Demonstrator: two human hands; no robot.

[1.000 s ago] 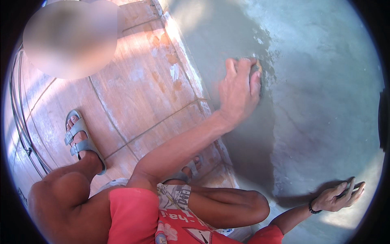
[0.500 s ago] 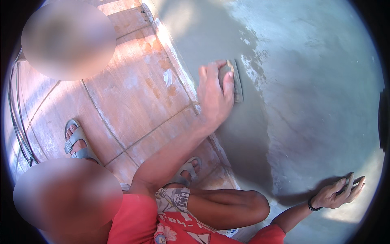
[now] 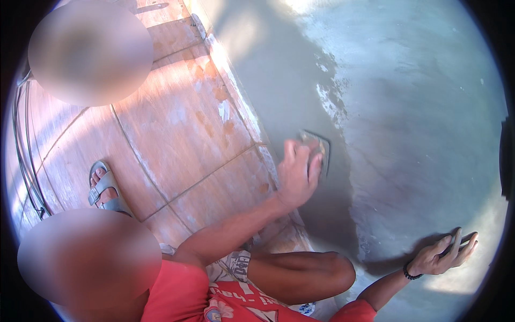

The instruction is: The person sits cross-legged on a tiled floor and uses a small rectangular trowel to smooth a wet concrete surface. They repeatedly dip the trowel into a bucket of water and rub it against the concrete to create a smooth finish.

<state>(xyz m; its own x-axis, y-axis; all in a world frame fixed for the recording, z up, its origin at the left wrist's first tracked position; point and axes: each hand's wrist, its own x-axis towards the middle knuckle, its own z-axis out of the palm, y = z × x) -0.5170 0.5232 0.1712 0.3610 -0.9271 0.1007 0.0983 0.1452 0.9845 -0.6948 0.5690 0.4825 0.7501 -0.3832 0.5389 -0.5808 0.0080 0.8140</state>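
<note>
My left hand [image 3: 300,174] is closed around a small hand float [image 3: 323,146], a dark flat plate whose grip is mostly hidden by my fingers. The float is on a strip of wet grey cement [image 3: 279,91], just right of the tiled edge, and is slightly smeared by motion. At the lower right, my right hand [image 3: 441,255] has its fingers spread and holds nothing. One of its fingers looks grey, as if coated. It is over the paler, smooth grey surface [image 3: 418,145], with a dark shadow beside it; whether it touches cannot be told.
Reddish-brown tiles [image 3: 177,118] with pale smears cover the left side, bordered by a whitish edge [image 3: 236,91]. My sandalled foot [image 3: 104,188] rests on them. Black cables [image 3: 24,155] run along the far left. My bent knee [image 3: 332,271] is between my arms. Two areas at left are blurred.
My left hand has drawn the float toward me and a little to the right along the wet cement, tilting it slightly. My right hand has barely moved.
</note>
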